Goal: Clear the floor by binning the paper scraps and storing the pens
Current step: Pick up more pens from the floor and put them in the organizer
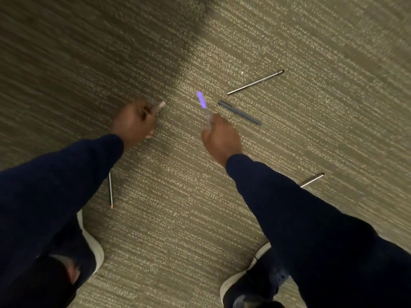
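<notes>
My right hand (220, 138) is shut on a pen with a purple cap (202, 100), which points up and away over the carpet. My left hand (133, 121) is closed around a pinkish pen (160, 106) whose tip sticks out past the knuckles. On the carpet beyond my right hand lie a dark grey pen (239, 112) and a thin silver pen (255, 82). Another silver pen (312, 180) shows beside my right sleeve. A pencil (110, 192) lies partly hidden under my left sleeve. No paper scraps are in view.
Beige striped carpet (311, 52) fills the view, with a dark shadow (173, 36) across its upper middle. My two shoes with white soles (95, 247) (251, 281) stand at the bottom.
</notes>
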{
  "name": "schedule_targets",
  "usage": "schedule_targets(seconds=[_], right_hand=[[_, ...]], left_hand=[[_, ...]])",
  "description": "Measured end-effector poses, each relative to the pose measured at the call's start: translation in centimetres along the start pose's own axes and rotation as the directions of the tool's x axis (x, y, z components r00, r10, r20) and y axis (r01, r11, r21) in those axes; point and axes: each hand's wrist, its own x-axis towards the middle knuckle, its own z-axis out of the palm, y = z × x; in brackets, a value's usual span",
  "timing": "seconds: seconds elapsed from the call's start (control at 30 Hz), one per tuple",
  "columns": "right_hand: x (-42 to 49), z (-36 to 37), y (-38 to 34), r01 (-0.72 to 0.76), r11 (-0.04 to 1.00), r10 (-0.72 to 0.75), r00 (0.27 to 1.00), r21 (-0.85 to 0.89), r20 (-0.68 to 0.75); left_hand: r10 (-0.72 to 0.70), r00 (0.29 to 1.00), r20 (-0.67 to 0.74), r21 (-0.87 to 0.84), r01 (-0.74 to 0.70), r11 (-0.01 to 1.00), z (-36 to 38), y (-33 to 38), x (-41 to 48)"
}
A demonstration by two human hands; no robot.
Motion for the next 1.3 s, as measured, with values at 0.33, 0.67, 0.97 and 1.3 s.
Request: schedule_targets(seconds=[0.33,0.67,0.97,1.3], right_hand=[[2.8,-4.2,6.9,0.003,0.939,-0.057,0.988,-0.345,-0.147],[-2.3,-6.4,-1.0,-0.107,0.958,0.105,0.994,0.265,0.023],[-11.7,-21.4,-26.0,-0.235,0.485,-0.040,0.956,0.842,0.290],[-18.1,-37.5,-53.4,0.231,0.651,-0.420,0.903,0.724,0.090]], left_hand=[[-0.128,0.991,-0.038,-0.599,0.080,0.797,6.2,-0.3,-4.4],[-0.351,0.936,0.014,-0.785,0.228,0.576,4.6,5.2,-8.9],[-0.163,0.986,-0.022,-0.902,0.051,0.428,-15.9,22.0,-19.9],[-0.115,0.835,-0.537,-0.764,-0.425,0.485,-43.4,31.5,-34.8]])
